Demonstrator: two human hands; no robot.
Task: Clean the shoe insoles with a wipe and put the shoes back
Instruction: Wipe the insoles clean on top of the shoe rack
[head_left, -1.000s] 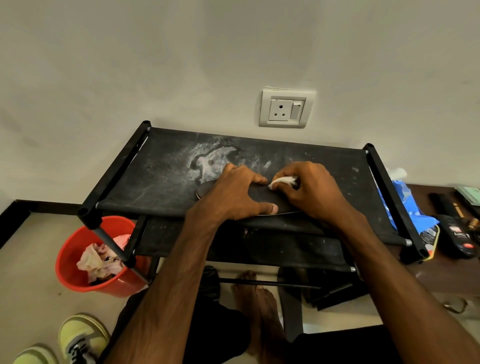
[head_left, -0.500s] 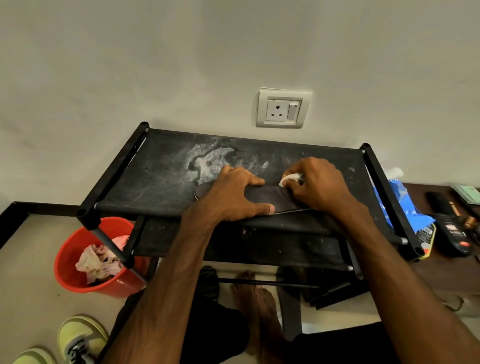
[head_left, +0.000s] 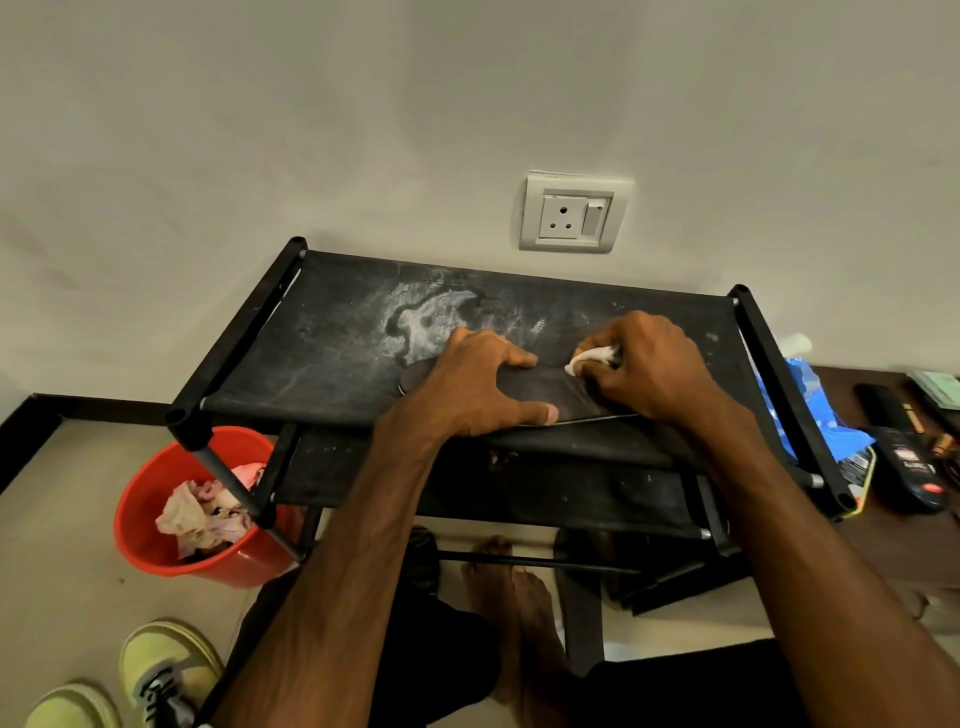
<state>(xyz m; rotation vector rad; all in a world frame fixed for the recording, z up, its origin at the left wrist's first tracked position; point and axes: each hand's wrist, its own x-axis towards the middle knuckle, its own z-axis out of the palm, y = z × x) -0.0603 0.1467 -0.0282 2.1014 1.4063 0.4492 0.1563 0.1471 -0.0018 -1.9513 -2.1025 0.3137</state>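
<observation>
Insole (head_left: 535, 389): dark, flat and thin, lying on the dusty top shelf of the shoe rack (head_left: 249, 332), near its front rail.
Left hand (head_left: 478, 384): fingers spread, pressing the insole down.
Right hand (head_left: 649, 369): curled round a crumpled white wipe (head_left: 589, 358), on the insole.

1. Two hands: the left hand (head_left: 478, 387) and the right hand (head_left: 649, 369).
2. One dark insole (head_left: 540, 389).
3. One white wipe (head_left: 589, 357).
4. One black rack (head_left: 322, 353), two fabric shelves in view.
5. One red bucket (head_left: 244, 564).
6. Two yellow-green shoes (head_left: 171, 670).
7. One wall socket (head_left: 571, 213).
8. One blue packet (head_left: 810, 405).
</observation>
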